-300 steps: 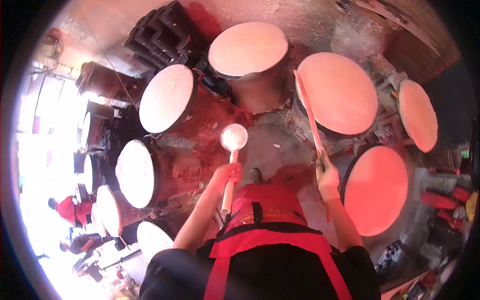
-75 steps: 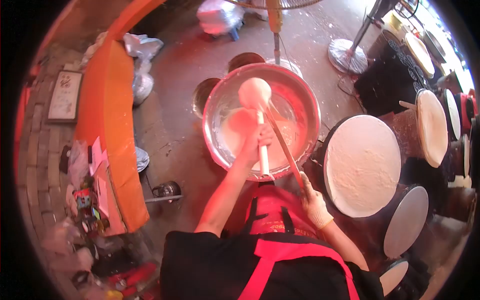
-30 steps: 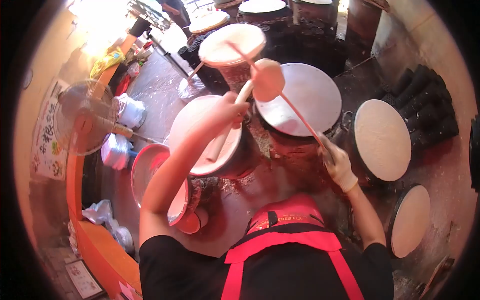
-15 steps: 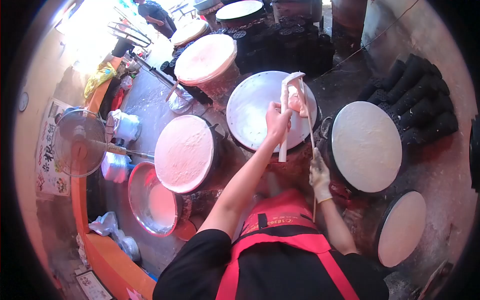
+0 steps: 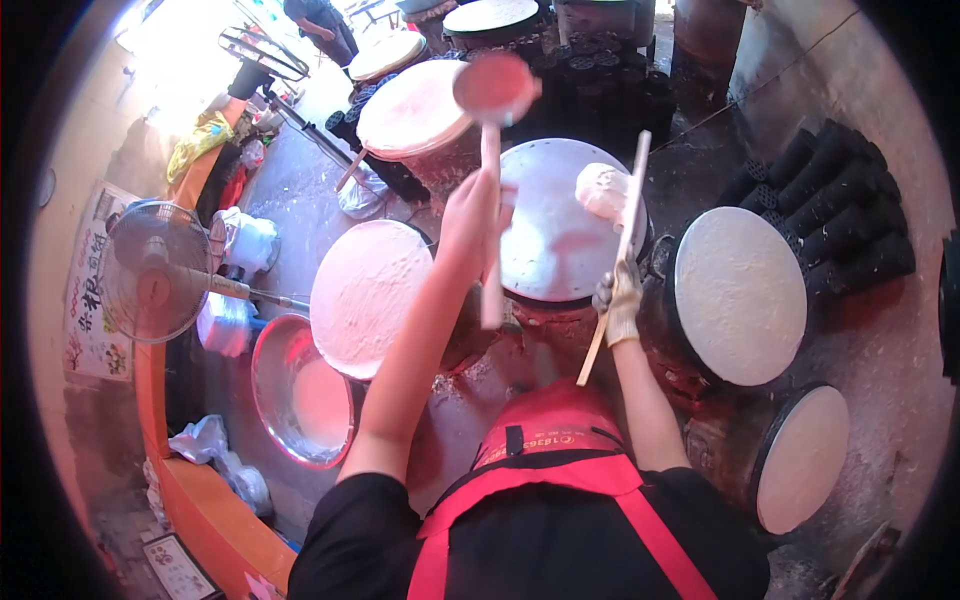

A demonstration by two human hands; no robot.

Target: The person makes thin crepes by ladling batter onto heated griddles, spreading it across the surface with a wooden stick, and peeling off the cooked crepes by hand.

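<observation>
My left hand (image 5: 473, 222) is closed round the pale handle of a ladle (image 5: 494, 88), raised beyond the left side of a round metal griddle (image 5: 540, 262). A lump of batter (image 5: 602, 191) lies on the right part of that griddle. My right hand (image 5: 620, 297), in a light glove, grips a long flat wooden stick (image 5: 632, 205), its upper end above the griddle's right edge, beside the batter. Batter-covered griddles stand on the left (image 5: 368, 297) and right (image 5: 740, 296) of the metal one.
A large basin (image 5: 262, 382) with batter sits at the lower left, near an orange counter (image 5: 215, 505). A fan (image 5: 155, 272) stands at the left. Black cylinders (image 5: 845, 205) are stacked at the right. Another griddle (image 5: 802, 460) is lower right, and a person (image 5: 322, 25) is far back.
The ladle has swung left and away from the metal griddle, leaving a lump of batter on it. The stick in my right hand now tilts with its top to the right.
</observation>
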